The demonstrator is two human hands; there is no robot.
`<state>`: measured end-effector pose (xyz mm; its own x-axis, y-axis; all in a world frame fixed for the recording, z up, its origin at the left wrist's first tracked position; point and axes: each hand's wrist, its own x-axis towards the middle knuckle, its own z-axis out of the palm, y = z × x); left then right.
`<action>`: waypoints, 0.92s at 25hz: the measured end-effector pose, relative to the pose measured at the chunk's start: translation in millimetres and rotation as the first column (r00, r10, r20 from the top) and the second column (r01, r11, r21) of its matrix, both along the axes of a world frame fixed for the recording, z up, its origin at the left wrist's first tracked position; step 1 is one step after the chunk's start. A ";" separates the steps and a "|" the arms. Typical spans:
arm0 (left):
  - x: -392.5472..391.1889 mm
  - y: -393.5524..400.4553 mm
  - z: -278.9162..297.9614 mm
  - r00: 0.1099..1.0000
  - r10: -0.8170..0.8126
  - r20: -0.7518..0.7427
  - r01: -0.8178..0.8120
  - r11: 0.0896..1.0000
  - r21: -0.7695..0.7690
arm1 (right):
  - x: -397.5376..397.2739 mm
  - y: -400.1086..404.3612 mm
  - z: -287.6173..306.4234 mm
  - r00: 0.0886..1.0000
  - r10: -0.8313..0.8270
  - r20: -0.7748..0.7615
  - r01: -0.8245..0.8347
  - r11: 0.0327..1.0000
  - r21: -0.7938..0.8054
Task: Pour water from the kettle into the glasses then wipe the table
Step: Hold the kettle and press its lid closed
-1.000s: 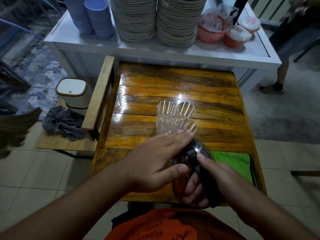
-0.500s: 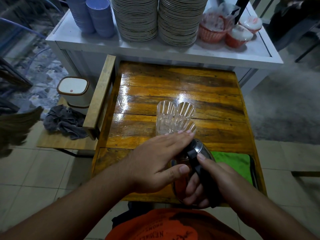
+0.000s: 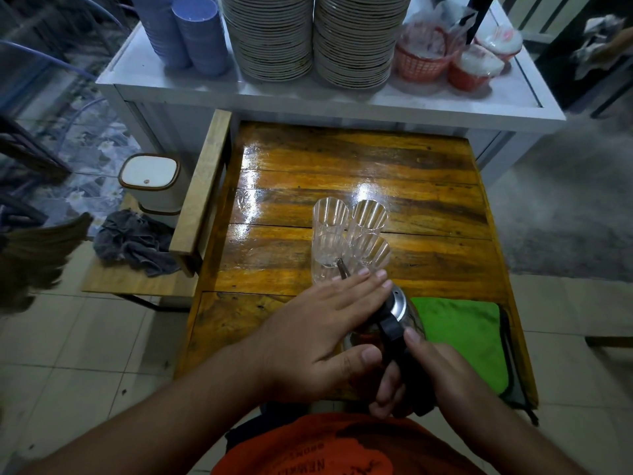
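A steel kettle with a black handle is tilted forward over the near part of the wooden table. My right hand grips the handle. My left hand lies flat on the kettle's lid and side, fingers together. The thin spout points into the near left glass. Several clear ribbed glasses stand bunched together at the table's middle. A green cloth lies flat at the near right corner.
A white counter behind the table bears stacked plates, blue bowls and red baskets. Left of the table, a wooden chair holds a white bin and a grey rag.
The kettle has tipped further forward and its spout now shows at the near left glass. Both hands keep their hold.
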<state>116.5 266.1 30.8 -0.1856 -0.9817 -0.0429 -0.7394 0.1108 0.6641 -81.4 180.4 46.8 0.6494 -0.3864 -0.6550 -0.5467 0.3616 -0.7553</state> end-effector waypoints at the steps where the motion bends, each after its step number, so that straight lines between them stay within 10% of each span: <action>1: -1.5 0.2 0.2 1.000 -0.003 0.004 0.003 1.000 -0.001 | -1.6 0.6 -2.2 1.000 -0.007 0.019 0.007 1.000 0.001; 23: 7.8 -22.6 20.8 0.998 0.045 0.051 -0.036 0.985 -0.166 | 18.2 -10.5 14.9 0.989 -0.106 0.106 0.110 0.993 -0.038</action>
<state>124.4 243.5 51.6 -0.1471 -0.9828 0.1112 -0.7801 0.1844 0.5979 -63.2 169.9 61.7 0.6658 -0.4844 -0.5676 -0.4243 0.3800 -0.8219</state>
